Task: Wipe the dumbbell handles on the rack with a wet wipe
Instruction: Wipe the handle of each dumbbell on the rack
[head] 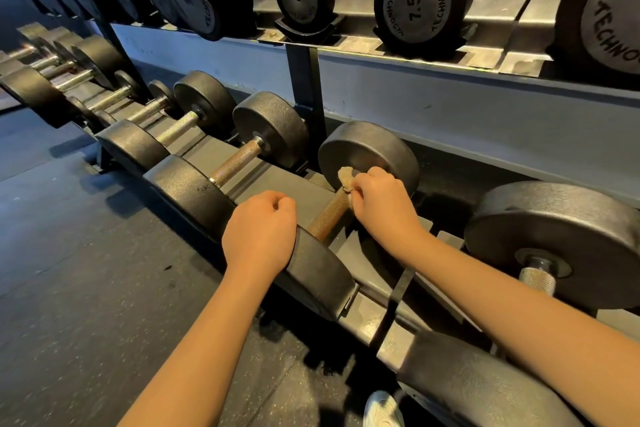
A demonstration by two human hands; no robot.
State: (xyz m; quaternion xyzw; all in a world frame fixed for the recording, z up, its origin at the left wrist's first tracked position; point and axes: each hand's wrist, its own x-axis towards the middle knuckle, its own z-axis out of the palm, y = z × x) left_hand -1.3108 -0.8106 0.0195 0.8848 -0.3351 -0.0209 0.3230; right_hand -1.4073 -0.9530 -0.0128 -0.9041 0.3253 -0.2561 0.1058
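A black dumbbell lies on the lower shelf of the rack, its rusty knurled handle in the middle of the view. My right hand grips a crumpled, soiled wet wipe against the far end of that handle, beside the far weight head. My left hand rests with curled fingers on the top of the near weight head. The handle's far end is hidden under the wipe and my fingers.
More dumbbells line the lower shelf to the left, the nearest with a brownish handle, and one with a silver handle to the right. The upper shelf holds larger dumbbells, one marked 7.5. Dark rubber floor lies left. A white shoe shows below.
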